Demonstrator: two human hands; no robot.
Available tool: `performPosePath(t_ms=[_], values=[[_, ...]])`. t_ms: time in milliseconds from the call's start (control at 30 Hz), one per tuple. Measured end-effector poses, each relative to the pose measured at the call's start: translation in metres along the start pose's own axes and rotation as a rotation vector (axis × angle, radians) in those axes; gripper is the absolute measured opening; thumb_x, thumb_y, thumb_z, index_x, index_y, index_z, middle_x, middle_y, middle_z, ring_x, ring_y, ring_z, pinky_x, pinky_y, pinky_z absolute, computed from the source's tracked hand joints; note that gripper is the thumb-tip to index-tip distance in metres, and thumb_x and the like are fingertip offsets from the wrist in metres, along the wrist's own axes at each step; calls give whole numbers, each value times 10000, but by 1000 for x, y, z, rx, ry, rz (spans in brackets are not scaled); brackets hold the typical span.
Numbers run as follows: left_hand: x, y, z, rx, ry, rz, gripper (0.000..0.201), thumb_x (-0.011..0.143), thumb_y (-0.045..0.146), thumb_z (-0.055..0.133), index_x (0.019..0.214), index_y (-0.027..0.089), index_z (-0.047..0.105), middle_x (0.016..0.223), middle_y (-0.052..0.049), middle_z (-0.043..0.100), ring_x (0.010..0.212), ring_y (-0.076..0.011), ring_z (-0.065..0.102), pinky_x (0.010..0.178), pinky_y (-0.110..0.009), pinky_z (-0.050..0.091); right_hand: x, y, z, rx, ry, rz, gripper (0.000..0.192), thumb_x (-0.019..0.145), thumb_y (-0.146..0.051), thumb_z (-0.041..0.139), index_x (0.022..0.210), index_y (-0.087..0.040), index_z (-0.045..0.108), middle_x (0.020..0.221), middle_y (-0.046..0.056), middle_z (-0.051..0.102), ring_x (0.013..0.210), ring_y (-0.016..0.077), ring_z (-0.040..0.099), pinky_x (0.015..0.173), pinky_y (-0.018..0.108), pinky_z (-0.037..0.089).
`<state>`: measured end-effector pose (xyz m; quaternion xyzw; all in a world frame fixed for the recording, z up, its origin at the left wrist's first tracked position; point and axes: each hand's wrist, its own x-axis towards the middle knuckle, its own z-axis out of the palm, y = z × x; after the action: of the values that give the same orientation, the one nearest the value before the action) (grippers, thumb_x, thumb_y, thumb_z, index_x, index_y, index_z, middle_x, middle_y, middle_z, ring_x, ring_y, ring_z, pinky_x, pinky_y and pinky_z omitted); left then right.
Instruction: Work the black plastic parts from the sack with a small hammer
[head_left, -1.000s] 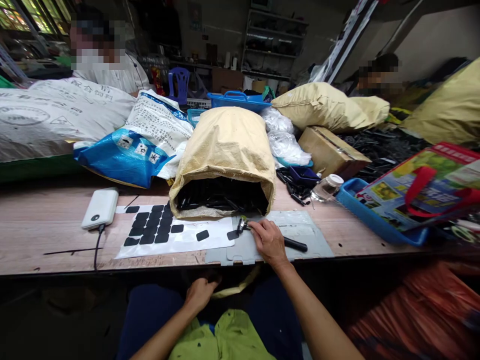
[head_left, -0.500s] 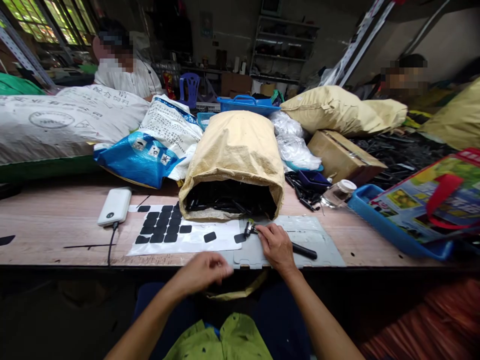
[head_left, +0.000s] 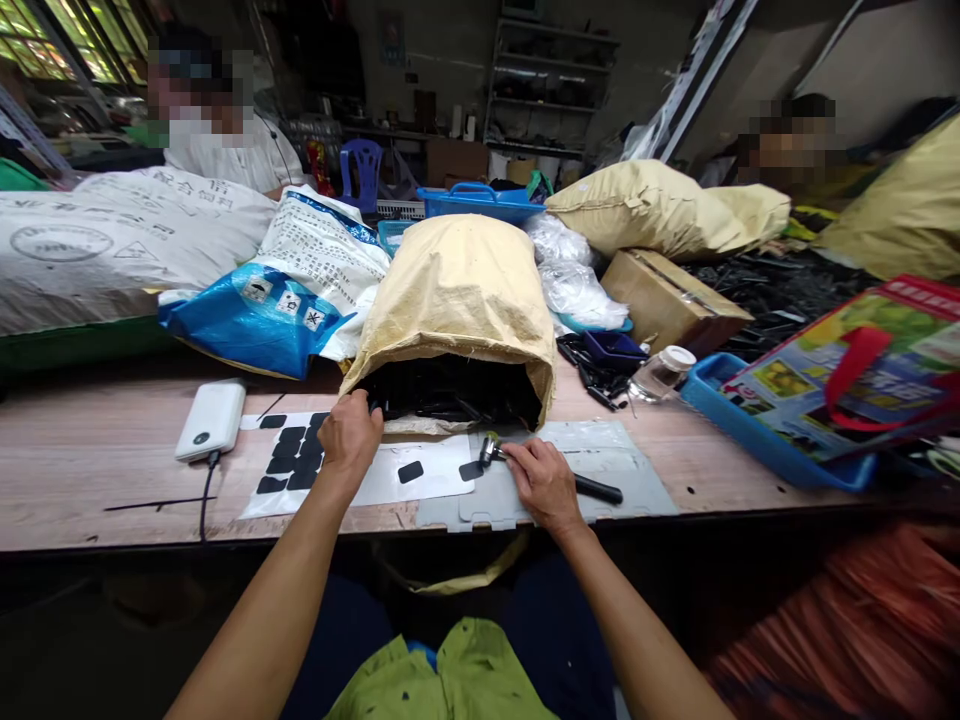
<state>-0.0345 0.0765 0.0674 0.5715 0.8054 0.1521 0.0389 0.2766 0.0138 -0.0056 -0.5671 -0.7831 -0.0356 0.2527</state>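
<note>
My right hand (head_left: pixel 544 485) is closed around the shaft of a hammer lying on a grey plate (head_left: pixel 637 485). The hammer's shiny head (head_left: pixel 487 450) points left and its black handle (head_left: pixel 598 489) sticks out to the right. At the lower left corner of the mouth of a tan sack (head_left: pixel 465 280), my left hand (head_left: pixel 351 432) has its fingers curled at the rim; the fingertips are partly hidden. Long black pieces (head_left: pixel 442 392) fill the sack's opening. Beneath my left hand, a white sheet (head_left: pixel 382 482) bears rounded black stickers (head_left: pixel 410 471), some covered by the hand.
A white power bank (head_left: pixel 211 420) with a cable lies left. Behind it rest a blue-and-white bag (head_left: pixel 300 270) and a large white sack (head_left: pixel 135 230). To the right are a jar (head_left: pixel 664 374), a cardboard box (head_left: pixel 667 300) and a blue tray (head_left: pixel 780 430). Two people sit across the table.
My left hand has moved from the table's front edge up and left to the sack's mouth. My right hand stays on the hammer. The whole view has shifted slightly.
</note>
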Motion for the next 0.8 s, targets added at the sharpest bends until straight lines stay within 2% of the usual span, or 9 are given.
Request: performPosePath(t_ms=[100, 167, 233, 300, 400, 533, 667, 800], values=[[-35, -9, 0, -100, 146, 43, 335, 918, 353, 626, 1240, 264, 657, 1160, -72, 737, 987, -303, 696, 759, -373, 507, 0, 0, 0, -2, -5, 5, 232, 1015, -265, 553, 1187, -268, 709, 956, 52, 621, 910, 222, 532, 840, 336, 415], [-59, -12, 5, -185, 165, 94, 338, 909, 344, 647, 1243, 291, 654, 1122, -35, 743, 956, -270, 692, 744, -346, 495, 0, -1, 0, -1, -7, 8, 235, 1019, -269, 545, 1189, -269, 707, 952, 51, 619, 906, 221, 533, 841, 336, 415], [-77, -10, 17, -296, 86, 189, 348, 890, 309, 678, 1236, 299, 655, 1062, -10, 744, 934, -236, 682, 748, -320, 489, 0, -1, 0, 1, -8, 11, 237, 1022, -270, 539, 1190, -268, 706, 950, 51, 618, 902, 219, 533, 842, 337, 415], [-86, -7, 31, -415, -41, 311, 369, 863, 259, 704, 1227, 296, 659, 1011, 4, 738, 938, -212, 660, 779, -304, 491, 0, -2, -1, 3, -6, 11, 234, 1019, -267, 541, 1184, -264, 707, 954, 52, 621, 909, 220, 534, 842, 336, 417], [-82, -2, 49, -542, -183, 468, 374, 832, 195, 709, 1199, 263, 674, 966, -3, 724, 954, -209, 615, 844, -315, 489, 0, -2, -2, 2, 0, 9, 230, 1012, -260, 546, 1172, -256, 712, 952, 56, 623, 914, 222, 535, 837, 334, 419], [-69, -2, 59, -561, -232, 612, 329, 804, 228, 741, 1130, 223, 700, 950, -29, 696, 941, -225, 576, 866, -350, 469, 0, -2, -2, 5, 5, 3, 235, 1010, -255, 542, 1173, -257, 711, 942, 55, 624, 903, 221, 535, 830, 332, 421], [-64, -6, 64, -544, -214, 631, 211, 800, 329, 776, 974, 217, 732, 948, -44, 671, 945, -237, 559, 862, -359, 451, 0, -3, -2, 11, 6, 8, 235, 1000, -254, 549, 1169, -258, 713, 946, 57, 623, 908, 224, 536, 829, 336, 424], [-64, -7, 65, -533, -238, 629, 167, 811, 329, 770, 942, 229, 748, 922, -38, 664, 922, -230, 550, 841, -349, 435, 0, -2, -1, 19, 7, 14, 238, 995, -254, 555, 1166, -261, 720, 942, 58, 625, 905, 225, 538, 830, 342, 430]])
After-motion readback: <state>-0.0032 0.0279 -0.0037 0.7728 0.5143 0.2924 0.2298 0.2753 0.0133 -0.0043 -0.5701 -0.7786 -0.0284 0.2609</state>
